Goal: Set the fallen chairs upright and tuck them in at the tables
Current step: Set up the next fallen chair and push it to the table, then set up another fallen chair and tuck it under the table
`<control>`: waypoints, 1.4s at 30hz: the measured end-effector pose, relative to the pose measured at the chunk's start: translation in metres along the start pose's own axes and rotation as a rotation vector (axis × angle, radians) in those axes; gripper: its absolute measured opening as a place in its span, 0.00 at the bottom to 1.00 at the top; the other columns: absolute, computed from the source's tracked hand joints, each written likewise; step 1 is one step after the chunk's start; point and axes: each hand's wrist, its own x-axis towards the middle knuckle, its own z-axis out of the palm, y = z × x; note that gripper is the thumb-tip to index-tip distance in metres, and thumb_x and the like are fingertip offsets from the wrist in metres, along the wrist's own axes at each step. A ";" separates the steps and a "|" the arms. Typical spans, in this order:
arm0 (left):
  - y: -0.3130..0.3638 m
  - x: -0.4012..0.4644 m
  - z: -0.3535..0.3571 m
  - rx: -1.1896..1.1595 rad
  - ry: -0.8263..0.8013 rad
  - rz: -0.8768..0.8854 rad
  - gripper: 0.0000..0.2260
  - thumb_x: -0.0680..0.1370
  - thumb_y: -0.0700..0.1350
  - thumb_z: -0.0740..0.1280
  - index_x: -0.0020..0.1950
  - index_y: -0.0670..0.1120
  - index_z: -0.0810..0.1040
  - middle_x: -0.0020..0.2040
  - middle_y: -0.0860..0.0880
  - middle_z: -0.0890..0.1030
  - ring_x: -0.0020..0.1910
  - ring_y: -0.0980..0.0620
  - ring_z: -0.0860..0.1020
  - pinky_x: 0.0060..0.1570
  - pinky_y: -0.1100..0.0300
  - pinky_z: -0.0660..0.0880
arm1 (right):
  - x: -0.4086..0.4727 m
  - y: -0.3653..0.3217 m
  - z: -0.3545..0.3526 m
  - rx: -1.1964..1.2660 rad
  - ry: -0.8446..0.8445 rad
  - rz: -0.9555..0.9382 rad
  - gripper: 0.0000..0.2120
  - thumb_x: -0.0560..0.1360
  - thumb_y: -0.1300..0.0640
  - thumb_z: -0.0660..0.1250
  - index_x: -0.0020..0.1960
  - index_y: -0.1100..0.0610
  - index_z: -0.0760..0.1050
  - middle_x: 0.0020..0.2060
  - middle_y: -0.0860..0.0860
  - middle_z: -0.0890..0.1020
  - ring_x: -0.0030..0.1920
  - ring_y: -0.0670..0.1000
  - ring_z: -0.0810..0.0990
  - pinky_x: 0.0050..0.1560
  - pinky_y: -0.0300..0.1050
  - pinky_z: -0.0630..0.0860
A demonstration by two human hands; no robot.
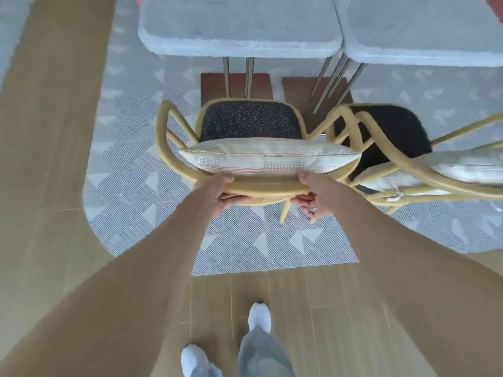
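A yellow-framed chair (163, 137) with a dark speckled seat (250, 121) stands upright in front of me, facing the grey table (239, 34). A striped cushion (269, 159) leans against its backrest. My left hand (221, 195) grips the curved top rail of the backrest on the left. My right hand (313, 194) grips the same rail on the right. The seat's front edge sits just short of the table's near edge.
A second yellow chair (381, 148) with a black seat and its own cushion (468, 167) stands close on the right, at a second grey table (424, 31). Patterned grey carpet (130, 186) lies beneath; wood flooring (54, 131) runs left and behind. My feet show below.
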 end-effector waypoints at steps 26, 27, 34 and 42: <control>-0.013 -0.328 -0.391 -0.228 0.403 0.895 0.06 0.81 0.41 0.65 0.54 0.41 0.80 0.50 0.42 0.82 0.50 0.44 0.80 0.56 0.46 0.77 | -0.370 0.053 0.268 -0.338 -0.561 -0.941 0.15 0.82 0.54 0.64 0.46 0.64 0.82 0.37 0.57 0.85 0.38 0.56 0.84 0.43 0.46 0.81; -0.017 -0.339 -0.416 -0.240 0.413 0.920 0.06 0.81 0.42 0.65 0.52 0.43 0.81 0.50 0.43 0.83 0.50 0.45 0.80 0.56 0.46 0.77 | -0.386 0.063 0.288 -0.342 -0.574 -0.960 0.16 0.82 0.54 0.63 0.46 0.64 0.82 0.38 0.57 0.85 0.38 0.56 0.84 0.42 0.45 0.80; -0.027 -0.411 -0.585 -0.353 0.447 1.072 0.08 0.82 0.44 0.63 0.50 0.46 0.82 0.49 0.46 0.84 0.47 0.47 0.81 0.53 0.51 0.77 | -0.488 0.147 0.436 -0.220 -0.675 -1.015 0.14 0.83 0.54 0.62 0.47 0.62 0.80 0.41 0.58 0.85 0.41 0.55 0.83 0.45 0.46 0.79; -0.029 -0.455 -0.745 -0.454 0.517 1.125 0.09 0.79 0.48 0.67 0.52 0.44 0.82 0.50 0.45 0.85 0.48 0.48 0.82 0.49 0.54 0.79 | -0.578 0.212 0.586 -0.314 -0.815 -1.089 0.14 0.83 0.54 0.61 0.49 0.62 0.81 0.47 0.61 0.86 0.44 0.56 0.85 0.52 0.51 0.80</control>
